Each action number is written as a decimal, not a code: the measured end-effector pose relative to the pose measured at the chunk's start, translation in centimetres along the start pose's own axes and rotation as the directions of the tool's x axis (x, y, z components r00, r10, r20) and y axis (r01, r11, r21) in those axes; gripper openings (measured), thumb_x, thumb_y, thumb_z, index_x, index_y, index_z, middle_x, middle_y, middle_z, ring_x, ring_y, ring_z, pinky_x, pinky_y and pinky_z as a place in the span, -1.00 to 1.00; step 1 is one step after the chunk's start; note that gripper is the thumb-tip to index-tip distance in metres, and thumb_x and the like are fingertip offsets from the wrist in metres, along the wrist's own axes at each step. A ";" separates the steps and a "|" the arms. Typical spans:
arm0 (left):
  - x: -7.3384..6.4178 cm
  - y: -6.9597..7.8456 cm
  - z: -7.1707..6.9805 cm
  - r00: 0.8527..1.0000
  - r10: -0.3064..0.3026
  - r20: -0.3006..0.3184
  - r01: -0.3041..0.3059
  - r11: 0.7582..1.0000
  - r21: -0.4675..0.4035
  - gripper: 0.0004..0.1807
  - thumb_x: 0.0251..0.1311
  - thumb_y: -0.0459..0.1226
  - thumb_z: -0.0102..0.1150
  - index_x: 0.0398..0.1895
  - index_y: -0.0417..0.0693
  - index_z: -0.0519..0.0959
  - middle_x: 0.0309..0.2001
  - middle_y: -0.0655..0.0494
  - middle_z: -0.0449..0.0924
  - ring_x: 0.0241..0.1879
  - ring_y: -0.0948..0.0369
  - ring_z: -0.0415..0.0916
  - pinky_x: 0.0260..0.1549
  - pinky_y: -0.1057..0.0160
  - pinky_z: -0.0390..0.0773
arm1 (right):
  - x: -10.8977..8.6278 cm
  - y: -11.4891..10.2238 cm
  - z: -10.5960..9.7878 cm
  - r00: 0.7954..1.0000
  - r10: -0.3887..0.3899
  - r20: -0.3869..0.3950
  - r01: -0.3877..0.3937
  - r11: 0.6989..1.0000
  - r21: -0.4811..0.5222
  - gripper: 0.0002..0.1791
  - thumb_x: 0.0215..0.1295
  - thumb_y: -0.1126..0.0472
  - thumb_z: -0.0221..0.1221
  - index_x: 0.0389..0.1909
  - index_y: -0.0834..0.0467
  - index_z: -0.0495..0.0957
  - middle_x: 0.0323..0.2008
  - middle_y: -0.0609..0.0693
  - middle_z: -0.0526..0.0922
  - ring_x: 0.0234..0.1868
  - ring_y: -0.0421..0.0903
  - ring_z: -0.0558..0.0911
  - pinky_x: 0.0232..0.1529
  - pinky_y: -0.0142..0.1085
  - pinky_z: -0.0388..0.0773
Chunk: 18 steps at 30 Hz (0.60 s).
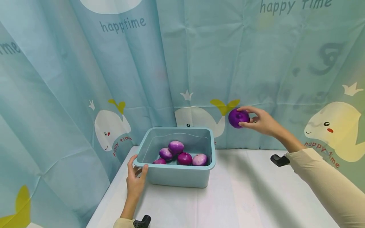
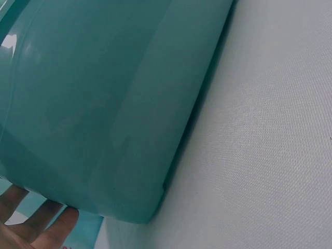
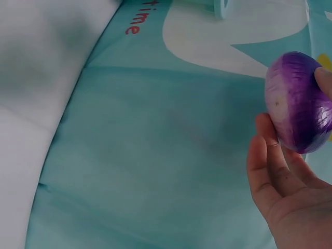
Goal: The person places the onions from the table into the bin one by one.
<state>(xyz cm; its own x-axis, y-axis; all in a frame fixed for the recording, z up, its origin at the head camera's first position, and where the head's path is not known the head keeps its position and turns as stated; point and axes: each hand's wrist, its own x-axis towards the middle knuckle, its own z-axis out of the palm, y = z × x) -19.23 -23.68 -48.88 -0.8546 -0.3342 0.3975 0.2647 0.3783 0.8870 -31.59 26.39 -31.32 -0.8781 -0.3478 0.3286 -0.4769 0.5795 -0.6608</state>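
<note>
A light blue plastic tub [image 1: 176, 175] stands on the white table, with several purple onions [image 1: 184, 158] lying in it. My left hand [image 1: 136, 177] grips the tub's near left corner, thumb over the rim; the left wrist view shows the tub's wall [image 2: 104, 104] close up and my fingertips [image 2: 49, 225] under it. My right hand [image 1: 258, 122] is raised to the right of the tub, above the table and near the curtain. It holds one more purple onion [image 1: 238, 118] between fingers and thumb. The right wrist view shows this onion [image 3: 298, 101] in my fingers [image 3: 270, 155].
A blue curtain with white whales [image 1: 112, 126] hangs behind and on both sides of the table. The white tablecloth [image 1: 242, 196] stretches in front and to the right of the tub. A black wrist mount [image 1: 279, 160] shows by my right sleeve.
</note>
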 end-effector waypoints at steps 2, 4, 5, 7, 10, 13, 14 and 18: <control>0.0 0.0 0.0 1.000 0.002 -0.002 -0.002 1.000 -0.003 -0.29 0.42 -0.29 0.21 0.54 0.11 0.15 0.34 -0.37 0.42 0.11 -0.23 0.57 -0.20 0.49 0.51 | -0.1 0.1 0.1 1.000 -0.003 0.002 0.003 1.000 0.003 -0.38 0.26 0.15 0.45 0.33 0.05 0.51 0.23 0.27 0.47 -0.31 -0.01 0.71 -0.19 -0.29 0.52; 0.0 0.1 0.0 1.000 0.004 -0.006 -0.004 1.000 -0.006 -0.29 0.41 -0.29 0.22 0.54 0.11 0.16 0.35 -0.35 0.42 0.10 -0.22 0.57 -0.21 0.49 0.51 | -0.1 0.2 0.2 1.000 -0.011 0.011 0.011 1.000 0.005 -0.37 0.27 0.16 0.44 0.35 0.07 0.49 0.24 0.29 0.47 -0.31 -0.02 0.71 -0.20 -0.29 0.52; 0.0 0.1 0.0 1.000 0.005 -0.007 -0.005 1.000 -0.007 -0.29 0.41 -0.29 0.22 0.54 0.12 0.16 0.35 -0.35 0.42 0.10 -0.22 0.57 -0.21 0.50 0.51 | -0.1 0.2 0.3 1.000 -0.016 0.017 0.016 1.000 0.007 -0.36 0.27 0.16 0.44 0.36 0.08 0.48 0.24 0.30 0.47 -0.31 -0.03 0.71 -0.20 -0.29 0.52; 0.0 0.2 -0.1 1.000 0.007 -0.009 -0.007 1.000 -0.010 -0.29 0.41 -0.29 0.22 0.54 0.13 0.16 0.34 -0.34 0.43 0.09 -0.21 0.57 -0.22 0.50 0.50 | 0.0 0.2 0.5 0.999 -0.021 0.028 0.021 1.000 0.018 -0.36 0.27 0.16 0.44 0.36 0.08 0.48 0.24 0.31 0.48 -0.32 -0.04 0.71 -0.21 -0.28 0.52; 0.0 0.3 -0.2 1.000 0.010 -0.009 -0.010 1.000 -0.014 -0.30 0.41 -0.29 0.22 0.54 0.14 0.17 0.33 -0.34 0.45 0.09 -0.20 0.58 -0.20 0.50 0.49 | 0.4 0.0 1.0 0.999 -0.032 0.042 0.031 0.999 0.037 -0.37 0.27 0.16 0.44 0.35 0.08 0.49 0.23 0.29 0.51 -0.33 -0.04 0.72 -0.21 -0.28 0.54; 0.0 0.3 -0.2 1.000 0.013 -0.005 -0.013 1.000 -0.007 -0.30 0.42 -0.29 0.21 0.54 0.11 0.16 0.34 -0.35 0.43 0.10 -0.21 0.57 -0.17 0.47 0.51 | 1.2 -0.4 1.9 0.997 -0.052 0.058 0.051 0.998 0.028 -0.39 0.26 0.17 0.45 0.32 0.07 0.51 0.19 0.27 0.55 -0.35 -0.03 0.72 -0.22 -0.27 0.57; 0.0 0.2 -0.2 1.000 0.013 -0.003 -0.013 1.000 -0.002 -0.29 0.42 -0.29 0.21 0.54 0.10 0.15 0.35 -0.35 0.41 0.10 -0.22 0.56 -0.17 0.46 0.52 | 1.5 -0.5 2.3 0.996 -0.059 0.067 0.058 0.998 0.018 -0.40 0.26 0.17 0.45 0.31 0.07 0.52 0.18 0.26 0.55 -0.36 -0.03 0.71 -0.22 -0.27 0.58; 0.0 0.1 -0.1 1.000 0.011 -0.006 -0.011 1.000 0.011 -0.29 0.41 -0.30 0.22 0.54 0.08 0.15 0.35 -0.34 0.41 0.10 -0.22 0.56 -0.16 0.42 0.54 | 2.7 -1.4 3.8 0.991 -0.076 0.113 0.076 0.997 0.007 -0.42 0.26 0.17 0.45 0.29 0.06 0.54 0.10 0.23 0.58 -0.36 -0.05 0.73 -0.20 -0.22 0.60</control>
<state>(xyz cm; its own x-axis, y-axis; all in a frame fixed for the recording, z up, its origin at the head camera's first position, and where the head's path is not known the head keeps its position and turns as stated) -19.19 -23.69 -48.76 -0.8490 -0.3351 0.4085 0.2691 0.3910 0.8801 -33.19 21.83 -32.10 -0.8291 -0.4720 0.2997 -0.5419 0.5464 -0.6385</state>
